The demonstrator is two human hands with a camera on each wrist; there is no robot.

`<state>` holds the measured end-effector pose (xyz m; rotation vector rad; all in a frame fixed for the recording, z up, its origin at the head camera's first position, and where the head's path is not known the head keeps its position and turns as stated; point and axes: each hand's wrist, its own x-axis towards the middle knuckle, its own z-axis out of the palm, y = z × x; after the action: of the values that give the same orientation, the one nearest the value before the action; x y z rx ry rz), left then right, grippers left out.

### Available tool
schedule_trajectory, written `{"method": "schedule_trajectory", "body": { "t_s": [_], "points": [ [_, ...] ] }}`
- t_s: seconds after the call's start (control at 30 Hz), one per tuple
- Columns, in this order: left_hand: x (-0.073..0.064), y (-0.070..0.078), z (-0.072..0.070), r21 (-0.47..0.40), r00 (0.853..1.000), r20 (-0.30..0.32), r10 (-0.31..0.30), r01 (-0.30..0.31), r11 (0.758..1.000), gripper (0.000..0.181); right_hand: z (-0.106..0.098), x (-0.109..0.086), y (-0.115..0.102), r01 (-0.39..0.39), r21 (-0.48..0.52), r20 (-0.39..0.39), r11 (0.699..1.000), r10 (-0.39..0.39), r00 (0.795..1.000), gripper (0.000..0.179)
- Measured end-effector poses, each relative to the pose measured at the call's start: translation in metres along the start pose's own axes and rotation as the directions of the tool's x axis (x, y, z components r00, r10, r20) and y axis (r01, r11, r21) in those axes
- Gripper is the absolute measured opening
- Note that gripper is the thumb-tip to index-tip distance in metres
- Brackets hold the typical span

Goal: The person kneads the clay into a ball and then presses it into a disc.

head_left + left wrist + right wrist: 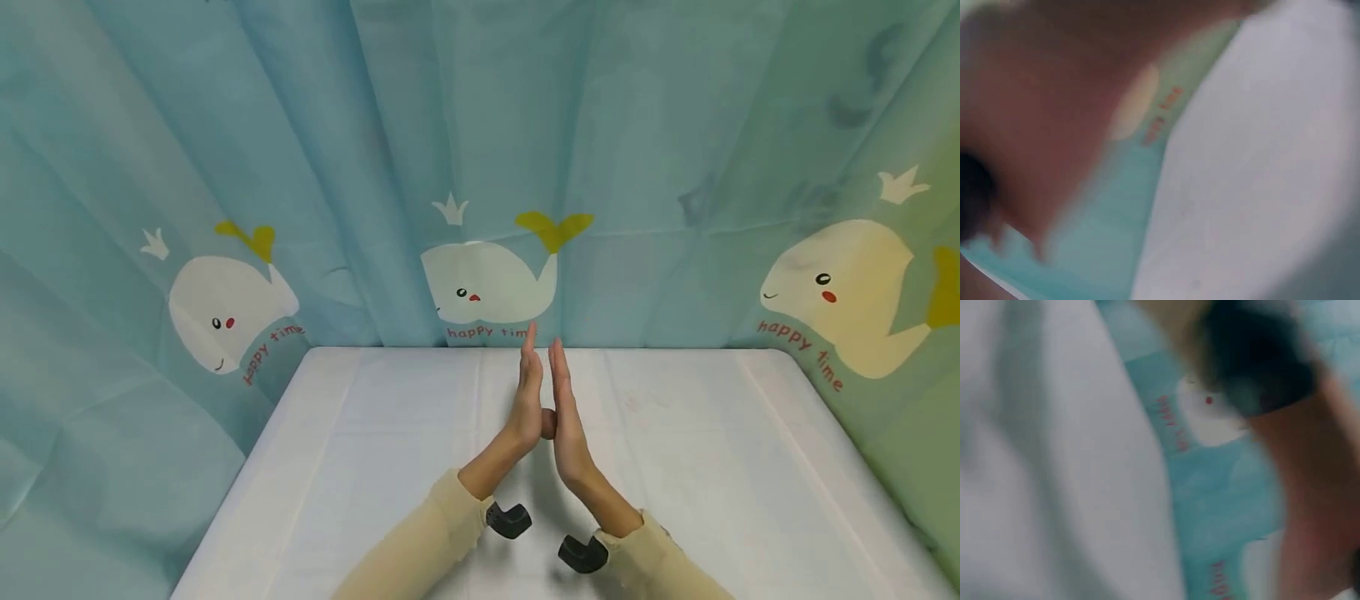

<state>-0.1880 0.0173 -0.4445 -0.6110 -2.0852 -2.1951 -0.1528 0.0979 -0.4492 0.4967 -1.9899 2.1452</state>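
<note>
Between the facing palms, near the middle of the table, a small brown rounded object sits toward the heels of the hands. Its visible outline is nearly round, slightly taller than wide in the head view; because the palms cover its sides, its true long axis cannot be told, and no end shows that would give it a pointing direction. The left hand borders it on one side and the right hand on the other, both apparently in contact with it. Both hands are flat, fingers extended and uncurled; the object is held by opposed palms rather than by a finger grip. The fingers point away from the person, toward the curtain, with a narrow gap between the two sets of fingertips. Below the wrists, a black device projects from the left sleeve and a second black device from the right sleeve. The white table extends beneath the forearms. Behind it hangs a blue-green curtain printed with white whales and red "happy time" lettering. Both wrist views are blurred; the object cannot be identified with certainty in either.
</note>
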Motion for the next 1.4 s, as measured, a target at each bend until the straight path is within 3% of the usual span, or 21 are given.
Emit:
{"method": "schedule_trajectory", "body": {
  "t_s": [0.1, 0.2, 0.33, 0.43, 0.53, 0.63, 0.7, 0.8, 0.9, 1.03, 1.13, 1.27, 1.33, 1.4],
  "points": [
    [-0.007, -0.008, 0.005, -0.008, 0.998, 0.035, -0.052, 0.052, 0.999, 0.061, -0.007, 0.013, -0.011, 0.045, -0.016, -0.034, 0.999, -0.046, 0.998, 0.053],
    [-0.017, -0.009, 0.012, -0.036, 0.992, 0.073, -0.100, 0.103, 0.994, 0.062, -0.018, 0.026, -0.008, 0.059, -0.061, -0.067, 0.996, -0.063, 0.996, 0.053],
    [-0.019, 0.000, 0.015, -0.093, 0.993, 0.084, -0.078, 0.086, 0.992, 0.062, -0.028, 0.032, 0.012, 0.045, -0.093, -0.083, 0.995, -0.053, 0.995, 0.054],
    [-0.013, 0.002, 0.012, -0.102, 0.995, 0.070, -0.066, 0.073, 0.992, 0.063, -0.023, 0.022, 0.019, -0.006, -0.086, -0.069, 0.996, 0.000, 0.998, 0.054],
    [-0.006, -0.005, 0.005, -0.058, 0.996, 0.008, -0.090, 0.091, 0.994, 0.061, -0.009, 0.007, 0.011, -0.032, -0.079, -0.022, 0.996, 0.031, 0.999, 0.054],
    [-0.003, -0.019, -0.001, -0.036, 0.993, -0.045, -0.105, 0.104, 0.994, 0.060, 0.002, -0.002, -0.004, 0.012, -0.082, 0.026, 0.997, -0.010, 1.000, 0.056],
    [-0.004, -0.022, -0.001, -0.041, 0.993, -0.037, -0.109, 0.107, 0.993, 0.060, 0.003, 0.000, -0.011, 0.044, -0.088, 0.024, 0.995, -0.042, 0.999, 0.056],
    [-0.009, -0.015, 0.004, -0.055, 0.995, 0.009, -0.100, 0.100, 0.993, 0.061, -0.004, 0.010, -0.008, 0.051, -0.101, -0.012, 0.994, -0.053, 0.999, 0.055],
    [-0.012, 0.005, 0.009, -0.077, 0.995, 0.037, -0.095, 0.097, 0.992, 0.061, -0.013, 0.017, 0.009, 0.028, -0.094, -0.050, 0.995, -0.033, 0.998, 0.054],
    [-0.008, 0.017, 0.007, -0.071, 0.998, 0.042, -0.055, 0.058, 0.996, 0.063, -0.010, 0.008, 0.027, -0.014, -0.054, -0.049, 0.998, 0.011, 0.999, 0.054],
    [-0.003, 0.008, 0.001, 0.011, 1.000, 0.009, 0.004, -0.004, 1.000, 0.063, 0.000, -0.003, 0.022, -0.034, -0.040, -0.024, 0.999, 0.033, 0.999, 0.053],
    [-0.001, -0.010, -0.002, 0.137, 0.998, -0.055, 0.028, -0.021, 0.990, 0.060, 0.003, -0.010, 0.004, -0.015, -0.028, 0.010, 0.999, 0.015, 1.000, 0.053],
    [-0.004, -0.015, -0.001, 0.150, 0.999, -0.039, 0.010, -0.004, 0.989, 0.061, 0.001, -0.006, -0.002, 0.002, -0.040, 0.005, 0.999, -0.002, 1.000, 0.054],
    [-0.009, -0.017, 0.003, 0.120, 0.999, 0.038, -0.016, 0.011, 0.993, 0.062, -0.005, 0.000, -0.003, 0.018, -0.067, -0.024, 0.998, -0.019, 1.000, 0.054]
  ]
}}
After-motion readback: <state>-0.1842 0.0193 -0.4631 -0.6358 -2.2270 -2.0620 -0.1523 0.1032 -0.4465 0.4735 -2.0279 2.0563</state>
